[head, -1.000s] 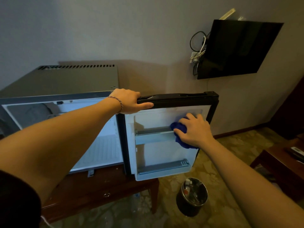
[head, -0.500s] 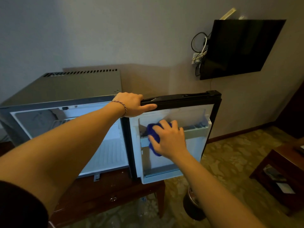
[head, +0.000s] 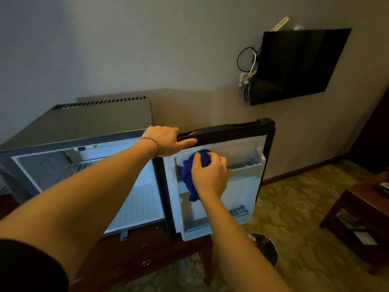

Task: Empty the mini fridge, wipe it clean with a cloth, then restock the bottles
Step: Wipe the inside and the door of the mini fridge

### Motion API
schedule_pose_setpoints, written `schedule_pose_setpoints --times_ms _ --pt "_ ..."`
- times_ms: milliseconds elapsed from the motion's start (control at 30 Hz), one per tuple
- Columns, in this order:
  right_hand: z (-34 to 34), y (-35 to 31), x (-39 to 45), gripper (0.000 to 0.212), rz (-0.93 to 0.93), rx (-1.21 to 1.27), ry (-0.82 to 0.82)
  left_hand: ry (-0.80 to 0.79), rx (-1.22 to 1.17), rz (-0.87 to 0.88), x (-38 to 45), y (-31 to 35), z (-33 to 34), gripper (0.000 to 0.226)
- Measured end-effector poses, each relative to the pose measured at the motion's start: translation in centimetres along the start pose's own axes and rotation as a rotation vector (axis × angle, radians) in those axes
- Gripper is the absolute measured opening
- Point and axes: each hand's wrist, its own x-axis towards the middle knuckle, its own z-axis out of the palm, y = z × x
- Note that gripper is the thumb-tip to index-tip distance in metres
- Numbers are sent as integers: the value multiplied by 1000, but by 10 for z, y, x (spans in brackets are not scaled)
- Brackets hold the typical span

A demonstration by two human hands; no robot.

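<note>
Both arms bare from elbow to wrist. Left hand (head: 166,140): thin braided cord bracelet at wrist, reddish/dark strands. Dark, prob. black, sleeve edge on left upper arm, bottom-left corner. Right hand (head: 210,175): no rings, no wristwear seen.

Dark wooden worktop (head: 147,247) carries the mini fridge (head: 101,116), door swung open to the right. Patterned floor (head: 294,207) bears a round bin (head: 266,247) just beside the worktop, and a second low table (head: 362,199) further right.

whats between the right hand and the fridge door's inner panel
In the head view, a blue cloth lies between the right hand and the door's inner panel.
</note>
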Motion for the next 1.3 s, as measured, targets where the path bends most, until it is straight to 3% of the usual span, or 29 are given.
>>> schedule_pose_setpoints --times_ms 167,433,700,933,1167,1300 --pt "13 -7 -18 42 -194 -283 -86 0 -25 -14 1 0 2 64" --pt "-3 16 7 42 -378 -456 -178 15 -11 -22 2 -2 2 77" --pt "-44 43 82 35 -144 -354 -5 -20 -35 -27 6 0 1 67" --pt "-8 15 57 29 31 7 59 -28 -9 -48 10 2 3 69" --pt "20 -27 27 36 397 269 108 -40 -11 -75 8 4 2 72" --pt "23 -37 25 38 515 426 128 -59 -31 -83 8 5 0 71"
